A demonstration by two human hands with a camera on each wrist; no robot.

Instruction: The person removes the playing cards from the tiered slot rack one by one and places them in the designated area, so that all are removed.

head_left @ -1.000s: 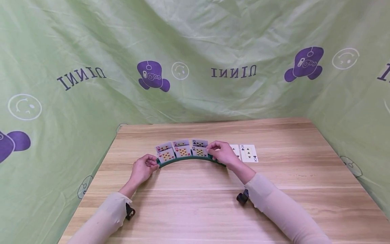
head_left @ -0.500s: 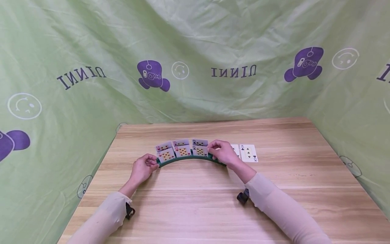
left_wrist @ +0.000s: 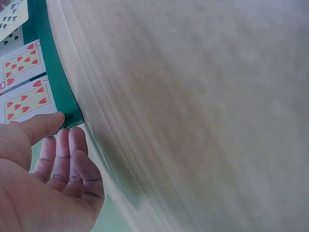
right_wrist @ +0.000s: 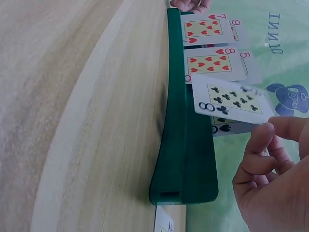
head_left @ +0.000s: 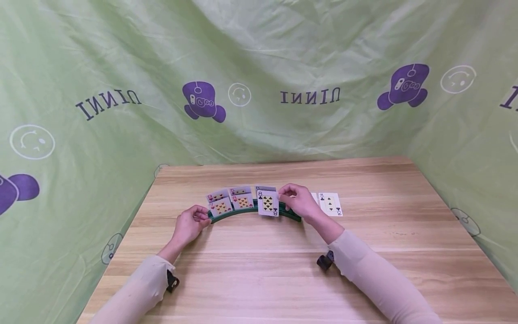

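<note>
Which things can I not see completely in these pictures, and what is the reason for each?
Flat card beside the right hand, head view: only a strip of this card shows; the hand hides the rest.
Card behind the eight of clubs, head view: mostly covered by that eight.
Left hand, right wrist view: cut off by the top edge.
Green holder, left wrist view: far end beyond the top edge.
</note>
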